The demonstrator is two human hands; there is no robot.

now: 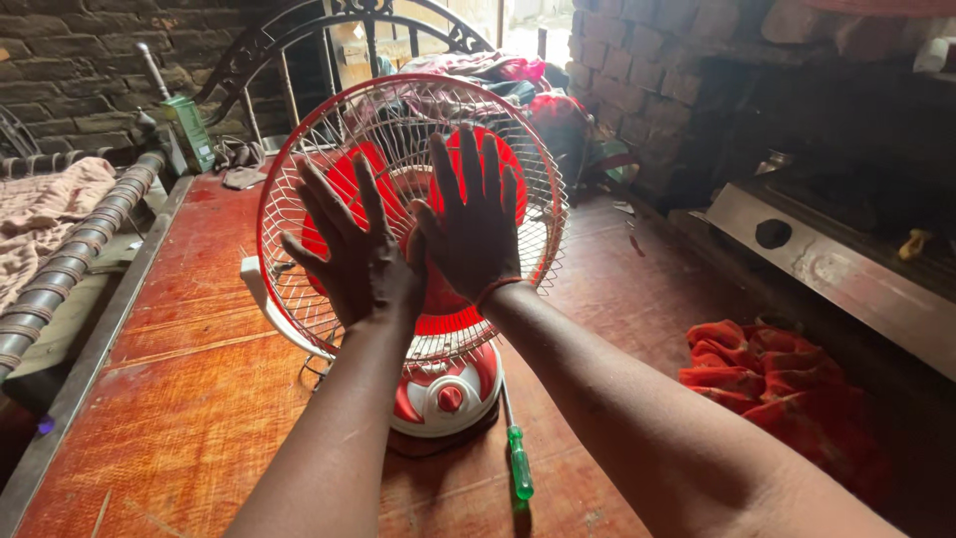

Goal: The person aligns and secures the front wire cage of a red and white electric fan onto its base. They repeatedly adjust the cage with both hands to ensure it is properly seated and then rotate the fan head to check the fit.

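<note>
A red and white table fan (413,249) stands upright on a reddish wooden table (199,399), roughly at the middle of its width and facing the camera. Its round wire guard (299,149) is white and red, with red blades (349,179) behind it and a red and white base (448,399) below carrying a round red knob (450,399).

Both hands are raised in front of the guard, backs toward the camera, fingers spread wide and pointing up. The left hand (360,254) covers the left-centre of the guard and the right hand (476,224) the centre, thumbs nearly meeting. Neither grip closes on anything; the palms seem to lie flat against the wires, though contact cannot be confirmed from behind. A thin red thread (498,287) circles the right wrist.

A green-handled screwdriver (518,458) lies on the table just right of the fan's base, handle toward the near edge. Beyond the table's right edge a crumpled red cloth (767,384) lies lower down, near a metal stove (827,264). Along the left edge runs a wrapped bed rail (80,244), and a green-bodied tool (189,125) leans near the far left corner, against the brick wall (70,60).
</note>
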